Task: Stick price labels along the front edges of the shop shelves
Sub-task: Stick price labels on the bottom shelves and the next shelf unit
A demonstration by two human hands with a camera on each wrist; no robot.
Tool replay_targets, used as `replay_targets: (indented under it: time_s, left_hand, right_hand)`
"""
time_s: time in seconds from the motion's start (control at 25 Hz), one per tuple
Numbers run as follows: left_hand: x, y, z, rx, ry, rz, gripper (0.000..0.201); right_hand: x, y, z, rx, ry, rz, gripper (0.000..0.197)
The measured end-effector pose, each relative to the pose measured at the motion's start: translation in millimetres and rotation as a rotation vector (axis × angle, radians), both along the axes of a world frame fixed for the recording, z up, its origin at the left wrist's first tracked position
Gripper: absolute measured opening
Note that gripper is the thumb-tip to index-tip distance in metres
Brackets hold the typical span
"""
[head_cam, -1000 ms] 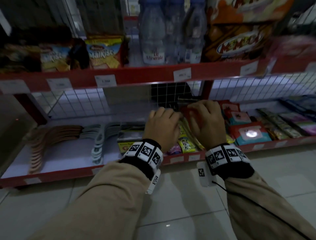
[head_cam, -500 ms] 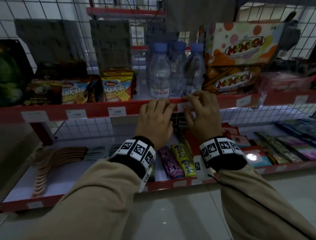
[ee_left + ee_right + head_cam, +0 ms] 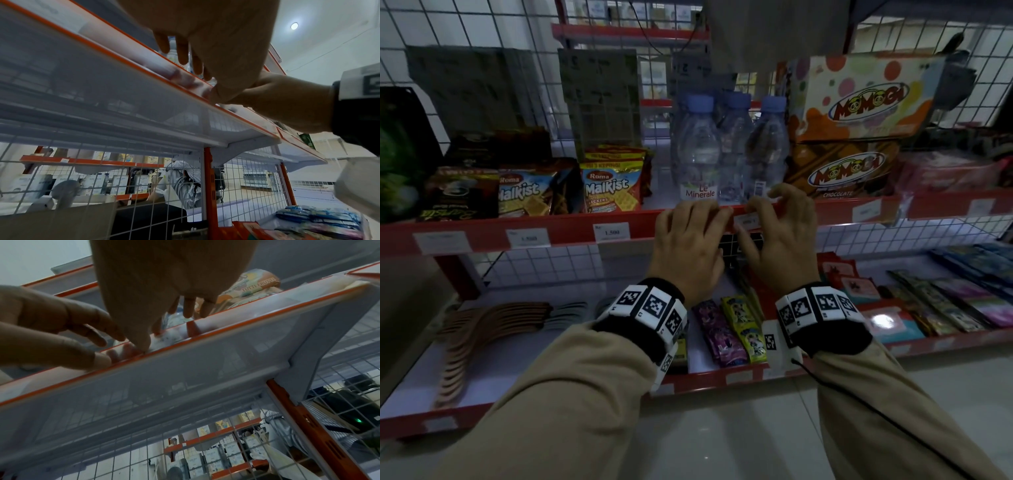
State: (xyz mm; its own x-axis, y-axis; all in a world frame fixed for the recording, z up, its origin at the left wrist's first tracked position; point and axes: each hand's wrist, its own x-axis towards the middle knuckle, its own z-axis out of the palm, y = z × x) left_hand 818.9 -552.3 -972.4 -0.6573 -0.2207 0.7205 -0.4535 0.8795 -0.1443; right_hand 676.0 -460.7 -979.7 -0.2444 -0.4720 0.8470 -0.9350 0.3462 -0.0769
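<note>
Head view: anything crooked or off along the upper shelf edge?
Nothing stands out. Stuck labels sit level along the red shelf edge; the label between left hand and right hand is partly covered, alignment unclear.

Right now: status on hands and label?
Left hand rests on red shelf front edge. Right hand presses small white price label onto it. Clear plastic water bottles behind, not blocking.
</note>
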Motion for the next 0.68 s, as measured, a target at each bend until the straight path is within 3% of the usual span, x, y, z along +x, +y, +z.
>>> replay_targets:
  time_s: [0.24,0.44,0.68]
  left_hand:
    - [0,-1,2,-0.031,0.002,-0.022,0.055]
    - [-5,-4,11,0.011,0.029,-0.086,0.043]
    - [-6,-3,13,0.067,0.021,-0.115,0.042]
  right_hand:
    - [3,-1,7,0.087,0.006,-0.052,0.038]
    - [-3,6,19,0.082,0.035,0.163,0.026]
    - [-4,10,36,0.309,0.06,0.14,0.021]
